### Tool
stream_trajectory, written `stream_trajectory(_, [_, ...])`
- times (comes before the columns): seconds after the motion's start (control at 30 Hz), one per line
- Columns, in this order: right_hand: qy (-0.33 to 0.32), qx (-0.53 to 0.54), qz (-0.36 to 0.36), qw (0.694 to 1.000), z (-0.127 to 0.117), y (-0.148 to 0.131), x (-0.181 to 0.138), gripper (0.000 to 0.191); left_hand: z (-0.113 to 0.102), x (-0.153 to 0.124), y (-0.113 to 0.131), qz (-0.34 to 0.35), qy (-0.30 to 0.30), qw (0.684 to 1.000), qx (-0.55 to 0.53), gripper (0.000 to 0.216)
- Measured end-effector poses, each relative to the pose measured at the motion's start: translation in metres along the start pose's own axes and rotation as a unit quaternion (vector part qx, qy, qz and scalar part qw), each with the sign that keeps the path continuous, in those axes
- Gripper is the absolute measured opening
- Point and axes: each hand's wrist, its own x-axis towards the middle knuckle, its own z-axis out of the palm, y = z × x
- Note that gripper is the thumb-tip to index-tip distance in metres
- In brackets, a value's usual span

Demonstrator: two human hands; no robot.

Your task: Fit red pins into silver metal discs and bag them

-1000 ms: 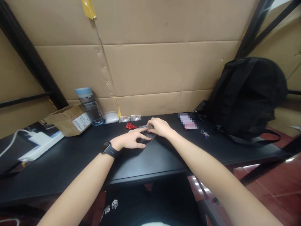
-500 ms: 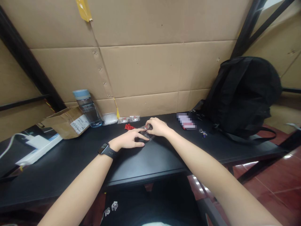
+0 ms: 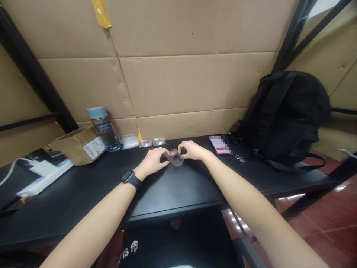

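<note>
Between my two hands, a small clear plastic bag (image 3: 176, 161) is held just at the black tabletop, with a round silvery piece with red on it (image 3: 174, 153) inside near the top. My left hand (image 3: 152, 162), a dark watch on its wrist, holds the bag's left edge with its fingertips; the thumb reaches toward the same edge. On the right edge, my right hand (image 3: 192, 150) pinches the plastic between thumb and curled fingers. Some red pieces (image 3: 151, 149) lie behind my left hand, mostly hidden by it.
Along the cardboard wall stand two small packets (image 3: 159, 142), a white packet (image 3: 130, 142), a blue-lidded bottle (image 3: 106, 130) and a cardboard box (image 3: 80, 147). A power strip (image 3: 46, 178) lies left. To the right are a phone (image 3: 220, 144), a keyring (image 3: 240, 159) and a black backpack (image 3: 290, 115).
My left hand has gone from lying spread over the bag to holding its left edge. The bag now shows more plainly between both hands. My left hand covers more of the red pieces.
</note>
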Motion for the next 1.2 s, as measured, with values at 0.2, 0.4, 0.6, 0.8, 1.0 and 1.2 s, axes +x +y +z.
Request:
stream_trajectory(0.2, [-0.001, 0.014, -0.006, 1.000, 0.000, 0.000, 0.000, 0.006, 0.008, 0.002, 0.003, -0.015, 0.006, 0.999, 0.048, 0.013])
stream_trajectory(0.4, [-0.005, 0.036, 0.011, 0.999, -0.006, 0.000, 0.000, 0.006, 0.003, 0.004, 0.002, -0.062, 0.039, 0.997, 0.039, 0.015])
stream_trajectory(0.6, [-0.019, 0.028, 0.076, 0.997, 0.001, 0.000, 0.004, 0.009, 0.004, 0.004, -0.008, -0.125, 0.038, 0.991, -0.011, 0.017])
stream_trajectory(0.8, [0.020, -0.013, 0.126, 0.992, 0.013, -0.008, 0.004, 0.015, 0.009, 0.003, -0.016, -0.136, 0.044, 0.989, 0.038, 0.024])
stream_trajectory(1.0, [0.079, -0.055, 0.023, 0.995, 0.014, -0.028, 0.004, 0.018, 0.014, 0.002, -0.006, -0.137, 0.057, 0.982, 0.119, 0.024])
stream_trajectory(1.2, [0.008, -0.071, -0.010, 0.997, 0.017, -0.029, 0.005, 0.022, 0.014, 0.004, 0.002, -0.070, 0.035, 0.993, 0.086, 0.018])
